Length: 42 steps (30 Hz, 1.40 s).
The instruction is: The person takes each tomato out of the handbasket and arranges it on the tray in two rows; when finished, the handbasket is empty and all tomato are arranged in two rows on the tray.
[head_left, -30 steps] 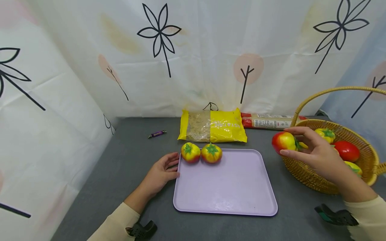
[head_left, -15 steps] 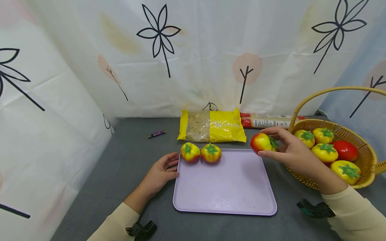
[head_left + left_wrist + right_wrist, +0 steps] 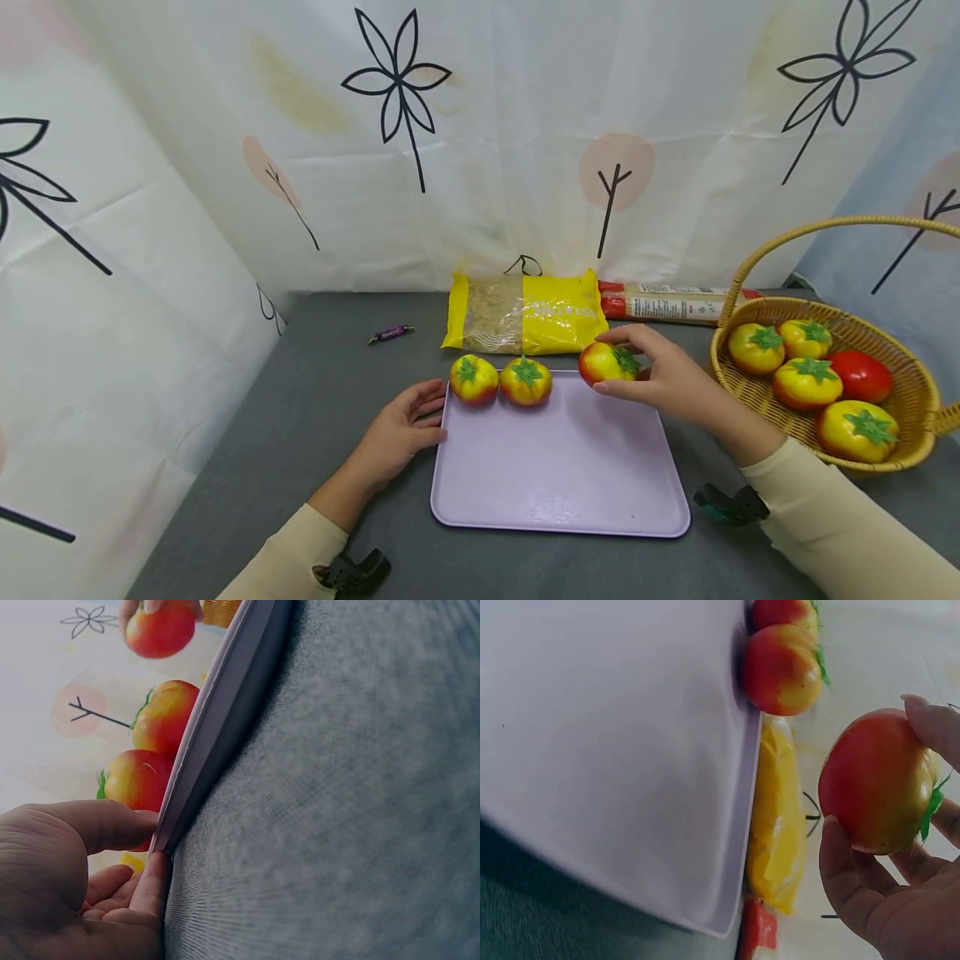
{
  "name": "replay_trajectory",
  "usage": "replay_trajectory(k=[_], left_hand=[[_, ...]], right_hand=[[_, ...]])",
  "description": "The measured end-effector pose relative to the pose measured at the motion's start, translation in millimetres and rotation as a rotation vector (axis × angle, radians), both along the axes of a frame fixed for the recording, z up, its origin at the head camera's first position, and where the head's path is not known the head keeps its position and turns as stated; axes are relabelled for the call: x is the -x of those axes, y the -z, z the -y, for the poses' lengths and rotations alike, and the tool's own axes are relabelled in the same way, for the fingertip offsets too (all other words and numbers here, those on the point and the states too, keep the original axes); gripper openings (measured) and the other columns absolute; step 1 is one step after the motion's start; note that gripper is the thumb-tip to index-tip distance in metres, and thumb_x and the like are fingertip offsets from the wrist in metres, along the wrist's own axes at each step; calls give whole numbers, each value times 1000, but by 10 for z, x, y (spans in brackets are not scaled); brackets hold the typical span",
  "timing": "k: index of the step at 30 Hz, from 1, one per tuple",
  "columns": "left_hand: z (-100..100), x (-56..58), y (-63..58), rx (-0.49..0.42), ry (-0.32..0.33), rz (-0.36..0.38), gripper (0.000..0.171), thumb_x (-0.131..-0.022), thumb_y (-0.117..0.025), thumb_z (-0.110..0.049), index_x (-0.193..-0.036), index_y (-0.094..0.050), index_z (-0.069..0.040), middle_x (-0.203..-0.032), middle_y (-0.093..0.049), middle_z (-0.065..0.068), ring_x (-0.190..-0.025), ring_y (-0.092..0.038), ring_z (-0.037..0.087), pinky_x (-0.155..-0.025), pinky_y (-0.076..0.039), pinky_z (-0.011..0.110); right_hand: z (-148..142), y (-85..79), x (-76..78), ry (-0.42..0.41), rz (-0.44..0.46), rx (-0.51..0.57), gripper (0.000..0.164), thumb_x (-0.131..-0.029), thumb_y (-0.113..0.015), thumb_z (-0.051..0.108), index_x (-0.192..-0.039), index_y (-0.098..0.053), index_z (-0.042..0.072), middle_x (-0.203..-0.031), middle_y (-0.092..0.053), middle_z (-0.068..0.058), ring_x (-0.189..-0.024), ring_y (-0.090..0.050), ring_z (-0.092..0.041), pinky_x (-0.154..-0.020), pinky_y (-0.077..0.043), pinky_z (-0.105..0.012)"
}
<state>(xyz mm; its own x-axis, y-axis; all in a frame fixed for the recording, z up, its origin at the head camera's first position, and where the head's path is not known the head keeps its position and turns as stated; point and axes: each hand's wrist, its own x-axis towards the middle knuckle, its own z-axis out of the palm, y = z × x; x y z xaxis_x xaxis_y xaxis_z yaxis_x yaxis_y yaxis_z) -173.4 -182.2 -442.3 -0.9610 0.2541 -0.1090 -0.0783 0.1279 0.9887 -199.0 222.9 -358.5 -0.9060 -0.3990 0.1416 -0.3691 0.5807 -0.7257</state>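
Note:
My right hand [image 3: 671, 379] grips a red-and-yellow tomato [image 3: 598, 363] with a green leafy top, thumb on one side and fingers on the other. It is held above the back right part of a pale purple tray [image 3: 558, 475]; the right wrist view shows a gap between tomato and tray. Two similar tomatoes, one at the corner [image 3: 473, 381] and one beside it [image 3: 527, 382], sit along the tray's back edge at the left. At the tray's left rim, my left hand [image 3: 401, 429] pinches the edge between thumb and fingers, as the left wrist view shows.
On the right stands a wicker basket [image 3: 918, 367] with a tall handle, holding several yellow tomatoes and a plain red one [image 3: 861, 376]. Behind the tray lie a yellow pasta bag [image 3: 566, 312] and a red-ended packet [image 3: 667, 302]. A purple-wrapped candy [image 3: 391, 333] lies back left.
My right hand has carried the tomato left from beside the basket to over the tray's back right part. The left hand and the two tomatoes on the tray have stayed put.

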Motion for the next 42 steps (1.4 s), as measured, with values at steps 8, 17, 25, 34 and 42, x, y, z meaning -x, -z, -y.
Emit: replay_trajectory(k=[8, 17, 25, 34, 42], left_hand=[[-7, -2, 7, -4, -5, -10, 77, -93, -74, 12, -162, -41, 6, -163, -45, 24, -146, -50, 39, -113, -48, 43], [-6, -6, 4, -7, -11, -14, 77, -93, -74, 13, -162, -41, 6, -163, -45, 24, -146, -50, 39, -113, -48, 44], [-11, -10, -7, -6, -8, -16, 77, -93, -74, 13, -162, -41, 6, -163, -45, 24, -146, -50, 39, -114, -48, 44], [-9, 0, -5, -6, -11, -4, 77, -93, -74, 13, -162, -42, 6, -163, -45, 23, -147, -50, 38, -114, -48, 44], [-10, 5, 16, 1, -19, -5, 77, -92, -76, 12, -162, -43, 4, -163, -47, 21, -146, -51, 37, -111, -50, 40]], right_hand=[[132, 222, 158, -13, 2, -86, 59, -92, -91, 32, -140, -65, 8, -133, -61, -14, -114, -58, -33, -98, -54, -55], [246, 354, 249, -64, -31, -103, 58, -90, -93, 29, -135, -68, 3, -124, -65, -10, -109, -59, -30, -95, -53, -51], [307, 367, 257, -75, -35, -109, 54, -89, -93, 25, -133, -69, 3, -126, -66, -11, -111, -58, -32, -95, -52, -53], [318, 391, 277, -81, -42, -92, 54, -90, -93, 26, -133, -69, 3, -126, -65, -11, -112, -58, -31, -96, -52, -52], [303, 397, 276, -80, -40, -70, 60, -91, -92, 29, -137, -67, 1, -132, -64, -15, -116, -58, -33, -99, -51, -55]])
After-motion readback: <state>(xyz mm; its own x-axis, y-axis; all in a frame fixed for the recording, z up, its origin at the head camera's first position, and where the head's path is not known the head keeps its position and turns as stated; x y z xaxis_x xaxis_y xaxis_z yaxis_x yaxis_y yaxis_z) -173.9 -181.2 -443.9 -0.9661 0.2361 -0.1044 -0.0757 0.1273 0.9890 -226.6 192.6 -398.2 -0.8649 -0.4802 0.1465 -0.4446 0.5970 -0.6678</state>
